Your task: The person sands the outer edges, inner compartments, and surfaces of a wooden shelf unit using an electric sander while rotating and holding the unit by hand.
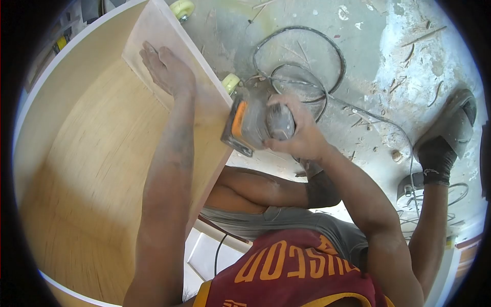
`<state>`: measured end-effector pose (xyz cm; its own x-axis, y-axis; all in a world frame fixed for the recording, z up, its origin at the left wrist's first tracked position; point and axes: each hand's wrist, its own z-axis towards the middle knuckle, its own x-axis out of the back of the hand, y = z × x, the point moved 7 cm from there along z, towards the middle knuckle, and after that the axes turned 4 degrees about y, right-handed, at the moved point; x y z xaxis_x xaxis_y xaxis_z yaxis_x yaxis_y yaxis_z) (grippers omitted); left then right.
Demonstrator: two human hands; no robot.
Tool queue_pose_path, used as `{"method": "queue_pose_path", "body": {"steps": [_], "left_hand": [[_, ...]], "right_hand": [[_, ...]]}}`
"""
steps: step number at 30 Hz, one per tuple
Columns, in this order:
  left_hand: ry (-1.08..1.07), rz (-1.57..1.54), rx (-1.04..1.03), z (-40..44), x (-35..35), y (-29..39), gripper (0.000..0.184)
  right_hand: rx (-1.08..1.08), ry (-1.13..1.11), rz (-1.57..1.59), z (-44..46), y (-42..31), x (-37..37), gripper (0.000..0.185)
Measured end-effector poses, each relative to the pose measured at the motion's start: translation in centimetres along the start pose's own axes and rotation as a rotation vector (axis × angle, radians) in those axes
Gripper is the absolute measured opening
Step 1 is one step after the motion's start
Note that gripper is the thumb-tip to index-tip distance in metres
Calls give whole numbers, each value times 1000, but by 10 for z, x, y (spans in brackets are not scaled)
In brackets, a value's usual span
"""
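My left hand [168, 70] lies flat on the pale, dusty inner face of an end panel [153, 30] of a light wooden box-like cabinet [87, 169]. Its fingers are stretched out and hold nothing. My right hand [302, 130] is wrapped around the rounded grip of a grey and orange electric sander [248, 125]. The sander is turned on its side, with its flat pad facing the panel's edge near the cabinet's corner. Whether the pad touches the edge I cannot tell. Part of the sander is blurred.
A dark power cord [342, 66] loops over the dusty concrete floor [368, 30], among wood scraps. Pale yellow-green caster wheels [231, 83] show beside the cabinet. My shoe [450, 123] rests at the right, near a round grey device [411, 192] with cables.
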<state>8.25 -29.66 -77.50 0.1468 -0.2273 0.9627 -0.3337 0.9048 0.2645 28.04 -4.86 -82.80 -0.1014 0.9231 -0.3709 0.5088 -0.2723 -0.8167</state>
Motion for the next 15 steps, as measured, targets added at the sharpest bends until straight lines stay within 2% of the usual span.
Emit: {"method": "queue_pose_path", "body": {"steps": [3,12,15], "left_hand": [[13,3,38,-2,0,2,66],[3,12,15,-3,-1,0,65],[7,-5,51,-6,-1,-1,66]], "right_hand": [[-15,-34,-129,-19,20,1,76],[-27,-34,28,4,14,2,77],[-134,-105,-4,-19,36,2,76]]}}
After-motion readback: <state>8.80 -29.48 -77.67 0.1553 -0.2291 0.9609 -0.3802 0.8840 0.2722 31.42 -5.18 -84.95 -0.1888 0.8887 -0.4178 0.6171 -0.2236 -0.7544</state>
